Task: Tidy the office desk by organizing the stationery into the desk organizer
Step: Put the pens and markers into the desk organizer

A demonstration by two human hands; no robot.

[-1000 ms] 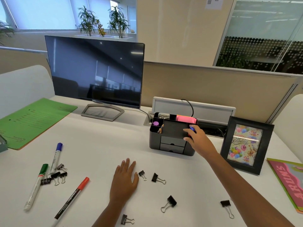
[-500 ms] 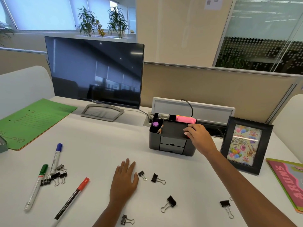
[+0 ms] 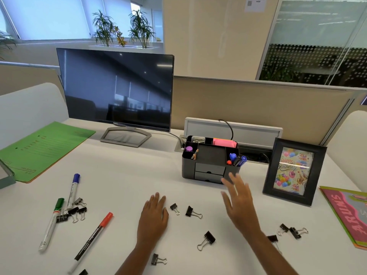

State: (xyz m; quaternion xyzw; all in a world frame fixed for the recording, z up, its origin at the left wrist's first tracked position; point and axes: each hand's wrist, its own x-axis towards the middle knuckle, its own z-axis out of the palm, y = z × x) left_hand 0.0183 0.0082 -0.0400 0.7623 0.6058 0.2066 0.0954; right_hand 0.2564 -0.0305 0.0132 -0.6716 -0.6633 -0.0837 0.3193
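Note:
The dark grey desk organizer (image 3: 208, 172) stands mid-desk, with pens (image 3: 237, 158) upright in its right compartment and pink sticky notes (image 3: 224, 143) at the back. My right hand (image 3: 239, 203) hovers open just in front of its right corner, fingers spread, holding nothing. My left hand (image 3: 154, 217) lies flat on the desk, palm down. Black binder clips (image 3: 193, 212) lie scattered around both hands. At the left lie a blue marker (image 3: 73, 190), a green marker (image 3: 52, 223) and a red marker (image 3: 92, 240), with more clips (image 3: 76, 211) among them.
A dark monitor (image 3: 117, 90) stands at the back left, a green folder (image 3: 42, 148) to its left. A framed birthday picture (image 3: 293, 171) stands right of the organizer. A pink and green book (image 3: 349, 213) lies at the right edge. A cable box (image 3: 232, 130) runs behind the organizer.
My right hand has let go of a pen in the organizer's right compartment and pulled back toward me, now open. My left hand has stayed flat on the desk.

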